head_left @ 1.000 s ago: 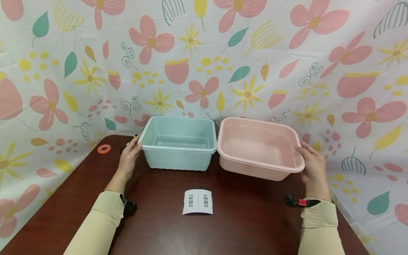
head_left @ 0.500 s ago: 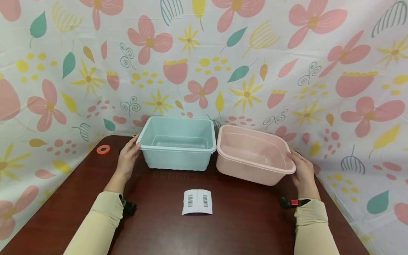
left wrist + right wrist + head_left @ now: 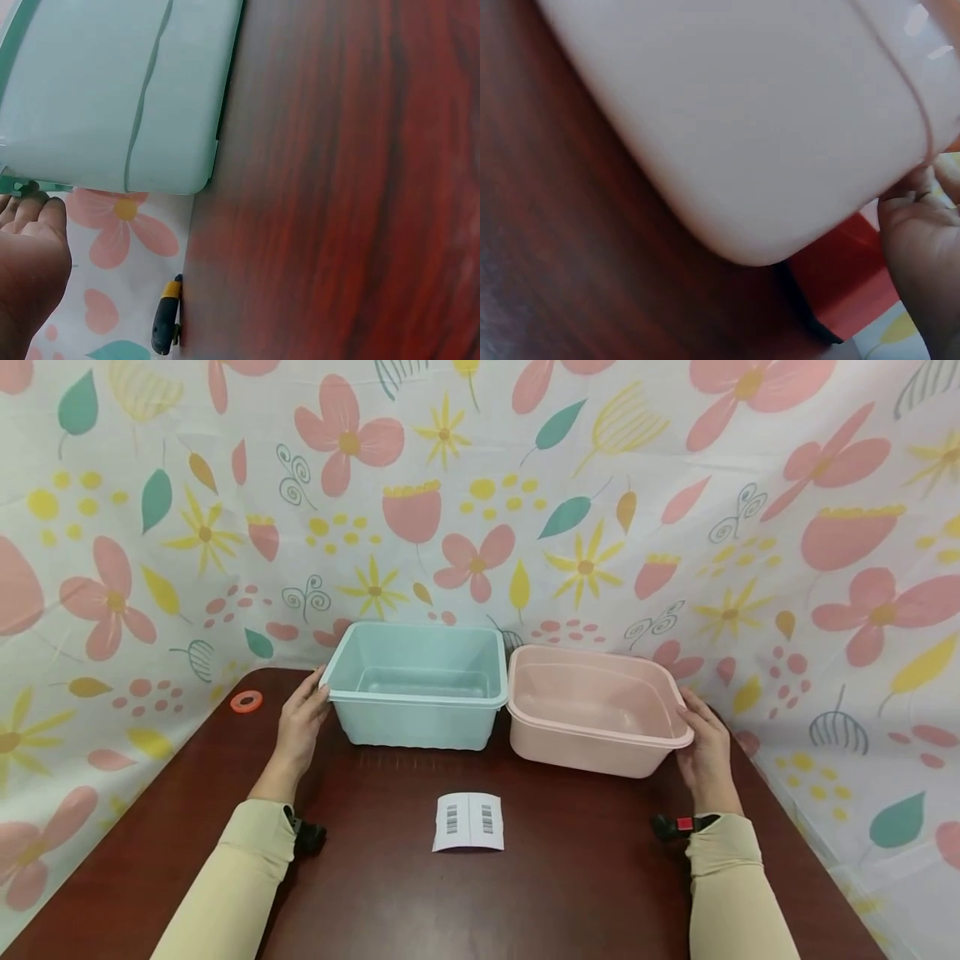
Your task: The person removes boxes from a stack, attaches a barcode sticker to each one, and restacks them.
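Observation:
A light blue plastic basin point(image 3: 416, 724) stands at the back of the dark wooden table. My left hand point(image 3: 300, 727) rests against its left end, fingers fairly straight and fingertips at the rim; the left wrist view shows them just under the green-tinted edge. Right beside it is a pink basin point(image 3: 592, 747), its right end angled toward me. My right hand point(image 3: 705, 747) grips this basin's right rim, thumb over the edge and the other fingers mostly hidden below. Both basins have nothing inside.
A white paper with two barcodes point(image 3: 468, 821) lies mid-table. An orange ring point(image 3: 246, 701) sits at the back left. The left wrist view has a black and yellow tool point(image 3: 166, 316); the right wrist view, a red box-like thing point(image 3: 844, 274). A floral curtain point(image 3: 480, 510) hangs behind.
My right hand has moved left and brought the pink basin lower and closer against the blue one, less tilted now. My left hand stays at the blue basin's rim. The view has shifted slightly.

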Tool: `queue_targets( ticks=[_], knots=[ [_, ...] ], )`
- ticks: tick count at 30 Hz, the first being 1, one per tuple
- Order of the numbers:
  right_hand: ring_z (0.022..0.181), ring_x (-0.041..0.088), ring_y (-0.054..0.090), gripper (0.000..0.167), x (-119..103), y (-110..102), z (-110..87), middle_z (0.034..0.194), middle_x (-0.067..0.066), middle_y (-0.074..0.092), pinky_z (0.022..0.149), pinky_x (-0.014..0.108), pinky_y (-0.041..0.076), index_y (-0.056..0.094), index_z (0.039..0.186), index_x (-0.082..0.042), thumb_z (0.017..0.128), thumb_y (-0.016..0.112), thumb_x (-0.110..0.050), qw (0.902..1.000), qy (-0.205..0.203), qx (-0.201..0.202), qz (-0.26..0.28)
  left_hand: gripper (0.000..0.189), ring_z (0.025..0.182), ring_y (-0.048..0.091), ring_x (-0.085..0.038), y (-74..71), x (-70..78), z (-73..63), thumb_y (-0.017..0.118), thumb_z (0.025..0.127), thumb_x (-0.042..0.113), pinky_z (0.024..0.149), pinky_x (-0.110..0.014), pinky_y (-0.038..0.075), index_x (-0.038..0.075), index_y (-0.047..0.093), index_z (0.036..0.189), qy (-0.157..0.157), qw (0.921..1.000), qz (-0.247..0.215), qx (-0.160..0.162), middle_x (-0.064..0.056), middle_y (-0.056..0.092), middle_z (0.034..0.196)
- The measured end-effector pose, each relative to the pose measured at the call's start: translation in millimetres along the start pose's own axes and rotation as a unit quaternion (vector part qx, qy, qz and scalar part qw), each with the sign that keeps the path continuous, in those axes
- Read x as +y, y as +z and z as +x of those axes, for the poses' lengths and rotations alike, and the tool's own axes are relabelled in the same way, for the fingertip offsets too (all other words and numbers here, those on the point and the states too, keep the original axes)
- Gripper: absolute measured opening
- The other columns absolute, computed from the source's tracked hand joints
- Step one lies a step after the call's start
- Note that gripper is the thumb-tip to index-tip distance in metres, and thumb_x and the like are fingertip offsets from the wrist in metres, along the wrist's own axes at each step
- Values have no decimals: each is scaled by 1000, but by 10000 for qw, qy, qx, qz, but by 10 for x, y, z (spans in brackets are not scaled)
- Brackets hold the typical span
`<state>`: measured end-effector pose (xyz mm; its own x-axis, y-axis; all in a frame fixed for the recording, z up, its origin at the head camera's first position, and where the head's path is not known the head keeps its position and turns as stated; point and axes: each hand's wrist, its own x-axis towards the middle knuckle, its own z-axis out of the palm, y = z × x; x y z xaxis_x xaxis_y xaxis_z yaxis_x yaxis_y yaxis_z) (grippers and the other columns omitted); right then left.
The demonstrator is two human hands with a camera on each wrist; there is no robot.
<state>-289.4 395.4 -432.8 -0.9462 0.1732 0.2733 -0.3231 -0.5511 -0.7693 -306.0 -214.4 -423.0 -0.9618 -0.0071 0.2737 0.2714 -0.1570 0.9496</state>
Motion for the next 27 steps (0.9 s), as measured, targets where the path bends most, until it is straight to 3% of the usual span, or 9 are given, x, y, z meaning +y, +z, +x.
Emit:
queue_targets(
  ticks=[2,7,14,21,27],
  knots=[
    [112,18,64,42,27,8,24,132,11,59,87,24,54,47,144,7,102,46,7,9999,-133,67,67,56,146,30,-34,9,14,18,47,108,27,120,-47,22,5,30,157,15,10000,26,25,-18,30,161],
    [118,17,60,37,118,51,42,138,8,50,95,24,50,57,137,3,100,54,4,9976,-208,662,49,55,145,33,-32,-6,15,12,46,108,28,120,-46,23,7,32,157,-17,9999,-22,127,-19,33,159],
    [122,17,57,32,210,76,59,134,8,54,100,25,48,61,132,-1,99,60,-2,9942,-242,1049,-46,56,147,30,-33,-34,1,-31,45,109,27,120,-48,20,6,29,158,-26,9997,-142,219,-19,31,160],
    [122,15,54,29,222,65,43,125,4,64,113,31,32,65,128,0,103,56,-13,9957,84,902,-195,54,147,29,-35,-12,-1,-44,43,109,24,120,-47,20,4,29,157,9,9994,-206,266,-21,30,160],
    [121,13,54,34,199,42,34,120,4,67,111,27,35,65,125,2,106,52,-24,9987,156,478,126,54,147,29,-33,-3,4,-48,42,109,24,120,-46,21,5,29,158,19,9994,-213,268,-19,31,160]
  ],
)
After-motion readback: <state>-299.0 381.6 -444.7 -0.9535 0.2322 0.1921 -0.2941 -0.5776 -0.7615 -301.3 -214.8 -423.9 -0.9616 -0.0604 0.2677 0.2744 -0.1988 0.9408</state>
